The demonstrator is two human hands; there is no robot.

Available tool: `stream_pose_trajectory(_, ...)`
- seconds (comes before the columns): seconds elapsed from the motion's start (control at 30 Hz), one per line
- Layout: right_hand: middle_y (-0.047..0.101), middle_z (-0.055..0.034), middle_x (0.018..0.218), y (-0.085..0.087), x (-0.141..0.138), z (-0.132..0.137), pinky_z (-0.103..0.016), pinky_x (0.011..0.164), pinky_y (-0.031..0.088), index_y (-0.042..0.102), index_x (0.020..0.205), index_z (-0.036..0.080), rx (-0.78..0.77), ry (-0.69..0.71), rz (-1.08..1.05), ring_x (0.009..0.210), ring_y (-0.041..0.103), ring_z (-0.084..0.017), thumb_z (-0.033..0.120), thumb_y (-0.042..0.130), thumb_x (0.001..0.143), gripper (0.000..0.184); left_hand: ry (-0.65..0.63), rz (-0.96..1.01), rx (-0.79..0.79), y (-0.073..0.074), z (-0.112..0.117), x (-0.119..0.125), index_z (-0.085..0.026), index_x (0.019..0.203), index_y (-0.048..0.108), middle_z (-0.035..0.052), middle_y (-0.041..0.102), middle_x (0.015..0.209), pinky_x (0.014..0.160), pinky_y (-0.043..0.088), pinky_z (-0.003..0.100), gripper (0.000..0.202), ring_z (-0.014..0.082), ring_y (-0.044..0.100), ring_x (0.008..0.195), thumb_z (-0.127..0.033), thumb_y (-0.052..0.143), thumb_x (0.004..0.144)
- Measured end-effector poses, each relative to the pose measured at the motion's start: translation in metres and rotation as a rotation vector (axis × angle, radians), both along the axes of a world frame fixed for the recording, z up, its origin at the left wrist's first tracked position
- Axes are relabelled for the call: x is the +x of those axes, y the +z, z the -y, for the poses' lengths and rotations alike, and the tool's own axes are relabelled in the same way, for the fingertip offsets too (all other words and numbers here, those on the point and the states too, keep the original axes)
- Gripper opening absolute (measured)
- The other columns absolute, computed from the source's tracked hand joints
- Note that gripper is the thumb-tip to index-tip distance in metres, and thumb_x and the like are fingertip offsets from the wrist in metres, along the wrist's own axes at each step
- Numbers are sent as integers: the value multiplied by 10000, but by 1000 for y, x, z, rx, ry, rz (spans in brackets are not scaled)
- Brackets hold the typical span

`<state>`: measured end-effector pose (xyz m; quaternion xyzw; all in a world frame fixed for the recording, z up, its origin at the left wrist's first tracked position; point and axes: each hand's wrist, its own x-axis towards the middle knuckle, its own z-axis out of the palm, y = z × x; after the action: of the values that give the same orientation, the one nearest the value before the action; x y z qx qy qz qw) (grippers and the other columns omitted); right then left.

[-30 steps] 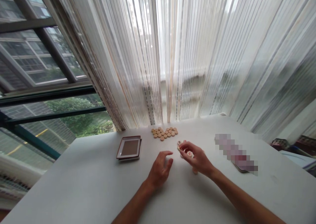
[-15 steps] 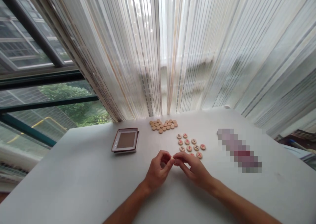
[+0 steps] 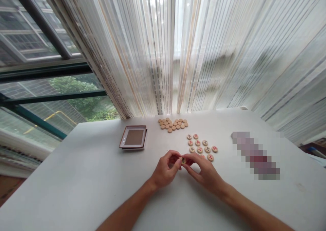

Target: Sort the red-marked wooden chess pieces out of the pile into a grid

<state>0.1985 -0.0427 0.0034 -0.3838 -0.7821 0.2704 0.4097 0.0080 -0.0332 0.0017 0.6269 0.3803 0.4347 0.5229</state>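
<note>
Between the fingertips of both hands is one round wooden Chinese chess piece (image 3: 183,160), its dark-marked face turned toward me. My left hand (image 3: 166,170) pinches it from the left. From the right, my right hand (image 3: 200,170) closes thumb and fingers on it. Just beyond the right hand lie several face-up chess pieces (image 3: 198,143) with red or black characters, in loose rows; one of them is partly hidden by that hand. Farther back, several plain-looking pieces (image 3: 174,128) sit close together with no characters visible.
The white table (image 3: 84,176) carries a shallow square box (image 3: 133,137) with a brown inside on the left. On the right lies a long pixelated object (image 3: 254,156). String curtains (image 3: 163,54) hang behind the table, beside an open window at left.
The held piece has turned so its marked face shows; before, the fingers mostly hid it. My view has shifted slightly, moving the table things a little right and up.
</note>
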Motion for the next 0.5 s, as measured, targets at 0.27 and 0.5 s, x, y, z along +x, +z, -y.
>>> stream_pose_trajectory(0.27,684,-69,993,3,3,-2,-371,763,564,595,1205,273,39,-14,42,839,654,-211,256,554,954,255,-45,15,12,-4,0,-4,-173,1087,573,84,673,965,775,549,313,304,183,663,842,-386,648,884)
stream_pose_trajectory(0.5,664,-86,1119,4,4,-1,-392,809,569,566,1291,299,52,15,58,887,662,-212,211,504,971,338,-45,42,11,-5,-1,-2,-170,1085,555,76,663,946,779,547,316,289,176,659,833,-350,658,883)
